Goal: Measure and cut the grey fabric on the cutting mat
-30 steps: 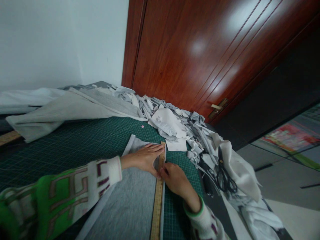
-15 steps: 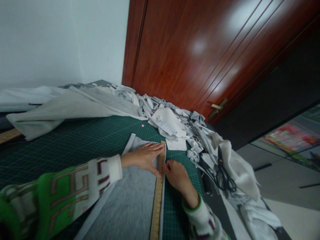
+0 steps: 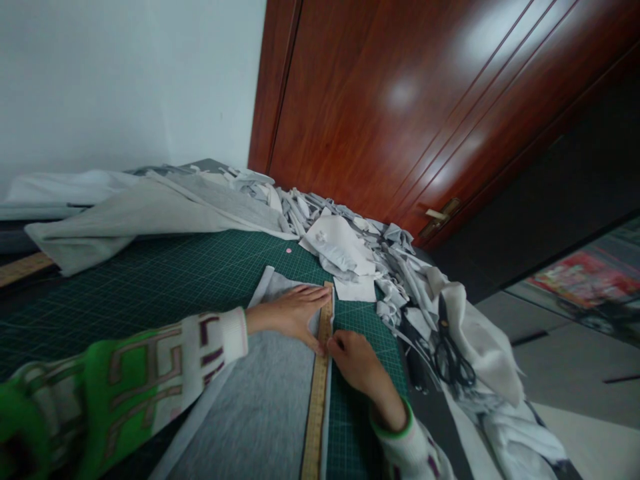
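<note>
A piece of grey fabric (image 3: 250,407) lies on a green cutting mat (image 3: 225,257). Along its right edge runs a wooden ruler (image 3: 317,400), with a narrow strip of fabric showing beyond it. My left hand (image 3: 295,313) is spread flat, its fingers and thumb pressing on the ruler's upper part. Beside the ruler's right edge, my right hand (image 3: 355,358) is closed, fingertips pinched together at the fabric border. Whatever sits between those fingertips is hidden.
Fabric scraps (image 3: 340,247) are heaped along the mat's far and right sides. Black scissors (image 3: 451,357) lie on the right among pale cloth. A larger light cloth (image 3: 160,210) covers the left back, with another wooden ruler (image 3: 25,268) below it. A door (image 3: 390,100) stands behind.
My right hand has slid a little way down along the ruler's edge, toward me. My left hand keeps its place on the ruler. The whole view has shifted slightly.
</note>
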Action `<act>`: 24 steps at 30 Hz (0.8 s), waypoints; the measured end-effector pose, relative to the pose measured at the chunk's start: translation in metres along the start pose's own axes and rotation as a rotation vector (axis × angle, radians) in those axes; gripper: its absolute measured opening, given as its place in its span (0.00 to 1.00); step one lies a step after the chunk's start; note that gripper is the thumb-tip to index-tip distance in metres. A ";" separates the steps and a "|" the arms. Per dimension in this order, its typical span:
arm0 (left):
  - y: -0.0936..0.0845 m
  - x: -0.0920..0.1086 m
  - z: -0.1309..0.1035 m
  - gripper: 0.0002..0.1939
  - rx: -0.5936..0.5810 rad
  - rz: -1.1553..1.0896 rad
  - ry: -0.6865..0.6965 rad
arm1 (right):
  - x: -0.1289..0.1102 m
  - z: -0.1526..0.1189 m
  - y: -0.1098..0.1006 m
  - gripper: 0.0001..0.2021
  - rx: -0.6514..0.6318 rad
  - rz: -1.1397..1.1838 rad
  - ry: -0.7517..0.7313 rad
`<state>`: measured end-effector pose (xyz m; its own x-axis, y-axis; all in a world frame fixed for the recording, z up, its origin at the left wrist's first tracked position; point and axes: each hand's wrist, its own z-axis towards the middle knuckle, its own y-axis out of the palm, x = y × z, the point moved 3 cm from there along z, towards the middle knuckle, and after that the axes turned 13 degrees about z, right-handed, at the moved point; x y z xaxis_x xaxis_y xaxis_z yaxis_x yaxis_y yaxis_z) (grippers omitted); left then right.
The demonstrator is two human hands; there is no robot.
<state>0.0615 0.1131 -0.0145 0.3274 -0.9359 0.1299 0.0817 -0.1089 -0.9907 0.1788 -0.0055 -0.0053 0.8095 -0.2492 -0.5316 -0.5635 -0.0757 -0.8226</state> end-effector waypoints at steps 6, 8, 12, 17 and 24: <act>0.001 -0.001 0.001 0.62 -0.018 -0.014 0.001 | 0.005 0.004 -0.003 0.15 0.004 -0.013 0.000; 0.001 -0.001 0.001 0.62 -0.015 -0.019 -0.001 | 0.006 0.003 -0.004 0.15 -0.006 -0.021 -0.006; 0.000 0.000 0.000 0.62 0.005 -0.031 0.000 | 0.005 0.001 -0.005 0.15 -0.043 -0.042 -0.039; -0.001 -0.001 0.000 0.62 0.033 -0.054 0.008 | 0.001 -0.001 -0.007 0.15 -0.062 -0.086 -0.059; 0.000 -0.001 0.000 0.60 0.050 -0.062 0.022 | -0.003 -0.005 -0.006 0.14 -0.051 -0.166 -0.065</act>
<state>0.0611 0.1142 -0.0143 0.2995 -0.9351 0.1894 0.1484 -0.1505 -0.9774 0.1788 -0.0094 0.0026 0.9003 -0.1663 -0.4022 -0.4271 -0.1596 -0.8900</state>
